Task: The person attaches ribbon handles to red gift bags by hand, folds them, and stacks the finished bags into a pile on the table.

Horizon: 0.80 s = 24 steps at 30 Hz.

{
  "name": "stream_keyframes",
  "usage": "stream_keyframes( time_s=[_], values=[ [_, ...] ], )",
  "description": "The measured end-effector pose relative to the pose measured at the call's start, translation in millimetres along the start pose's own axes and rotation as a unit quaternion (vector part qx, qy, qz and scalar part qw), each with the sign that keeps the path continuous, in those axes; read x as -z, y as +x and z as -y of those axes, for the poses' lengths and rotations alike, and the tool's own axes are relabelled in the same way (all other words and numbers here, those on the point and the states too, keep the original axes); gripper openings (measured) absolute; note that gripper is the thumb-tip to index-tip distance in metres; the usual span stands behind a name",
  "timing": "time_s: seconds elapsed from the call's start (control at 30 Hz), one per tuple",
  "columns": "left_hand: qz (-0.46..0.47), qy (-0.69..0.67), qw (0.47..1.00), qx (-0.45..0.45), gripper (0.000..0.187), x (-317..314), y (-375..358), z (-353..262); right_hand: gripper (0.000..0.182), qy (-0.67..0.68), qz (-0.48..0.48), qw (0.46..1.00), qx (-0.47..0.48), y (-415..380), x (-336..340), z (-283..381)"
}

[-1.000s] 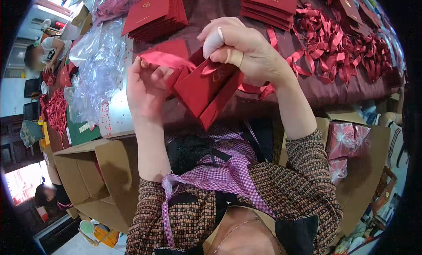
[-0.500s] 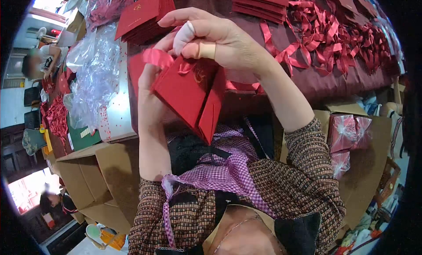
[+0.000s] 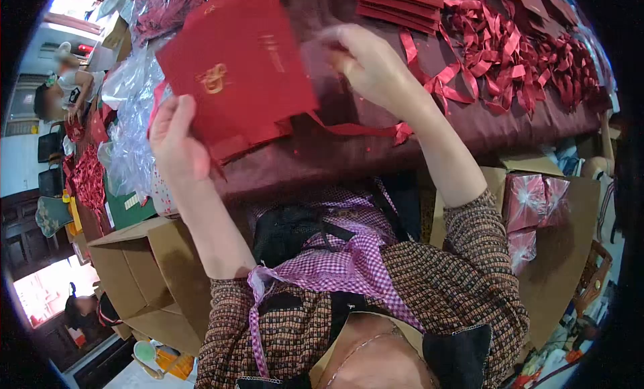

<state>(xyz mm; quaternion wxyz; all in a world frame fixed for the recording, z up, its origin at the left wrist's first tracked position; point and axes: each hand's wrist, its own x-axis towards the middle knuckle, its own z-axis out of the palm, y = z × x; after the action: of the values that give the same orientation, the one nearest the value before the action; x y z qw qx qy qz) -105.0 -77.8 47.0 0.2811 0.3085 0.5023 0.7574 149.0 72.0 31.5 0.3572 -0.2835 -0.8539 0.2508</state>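
A flat red paper gift bag [image 3: 248, 70] with a gold emblem is raised over the table, its printed side toward me. My left hand [image 3: 178, 137] is closed on its lower left edge, thumb in front and the other fingers partly behind. To the right of the bag, apart from it, is my right hand [image 3: 369, 70]; motion smears its fingers. Below that hand a loose red ribbon [image 3: 362, 129] lies along the cloth near the table's front edge. A stack of red paper bags [image 3: 401, 5] rests just beyond it.
A heap of red ribbons [image 3: 496, 60] covers the right of the cloth-covered table [image 3: 349, 162]. Clear plastic wrap [image 3: 131, 120] lies left. Cardboard boxes stand on both sides, the right box [image 3: 557, 255] holding wrapped red packs [image 3: 526, 201]. Two people are farther off at left.
My hands have come apart. The red gift bag has swung up and left in my left hand, turning its printed face toward me; my right hand has let go of it and moved right.
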Motion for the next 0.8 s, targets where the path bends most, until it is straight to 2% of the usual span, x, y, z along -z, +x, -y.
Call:
stream_keyframes(
  time_s=[0.07,0.17,0.2,0.23,0.3,0.33,0.37,0.43,0.47,0.57,0.67,0.77,0.8],
  values=[
    [-0.067,-0.015,0.994,0.087,0.018,7.6,3.0,-12.8,0.022,0.025,0.06,0.997,0.033,-18.1,-2.3,-0.4],
    [-0.069,-0.013,0.99,0.12,0.027,7.5,1.6,-14.2,0.028,-0.025,0.196,0.979,-0.043,-25.9,-7.6,28.1],
    [-0.082,0.001,0.986,0.142,0.031,8.3,1.0,-12.9,0.027,-0.082,0.181,0.98,0.005,-29.8,-13.4,30.4],
    [0.001,0.011,0.99,0.141,0.032,3.9,-0.8,-10.1,0.027,-0.082,0.181,0.98,0.009,-31.5,-22.4,28.4],
    [-0.008,0.036,0.991,0.127,0.033,-3.5,-6.0,-7.1,0.02,-0.18,0.144,0.971,0.068,-36.9,-39.7,22.8],
    [-0.015,0.061,0.991,0.116,0.034,-4.3,-6.7,-6.1,0.016,-0.181,0.132,0.971,0.089,-36.9,-42.2,19.6],
    [0.018,0.032,0.99,0.134,0.033,-0.9,-5.2,-3.8,0.016,-0.182,0.132,0.97,0.09,-36.3,-39.4,15.9],
    [-0.001,0.04,0.99,0.134,0.033,-2.6,-9.7,-2.5,0.013,-0.106,0.141,0.982,0.072,-35.2,-27.1,7.7],
    [-0.019,0.05,0.99,0.133,0.034,-3.9,-12.4,-2.0,0.012,-0.081,0.145,0.986,0.028,-33.0,-20.6,5.0],
    [-0.021,0.093,0.988,0.123,0.036,-5.7,-17.1,6.7,0.01,0.117,0.085,0.98,-0.138,-31.7,4.9,5.7],
    [0.008,0.053,0.983,0.174,0.034,-20.8,-24.8,9.0,0.009,0.251,0.015,0.952,-0.174,-25.9,17.3,8.1],
    [0.01,0.077,0.983,0.165,0.029,-34.6,-33.5,15.1,0.012,0.262,-0.002,0.958,-0.118,-20.6,15.6,24.7],
    [0.013,0.076,0.984,0.164,0.029,-38.9,-35.4,15.2,0.015,0.259,0.027,0.957,-0.125,-19.9,13.3,29.2]
  ],
)
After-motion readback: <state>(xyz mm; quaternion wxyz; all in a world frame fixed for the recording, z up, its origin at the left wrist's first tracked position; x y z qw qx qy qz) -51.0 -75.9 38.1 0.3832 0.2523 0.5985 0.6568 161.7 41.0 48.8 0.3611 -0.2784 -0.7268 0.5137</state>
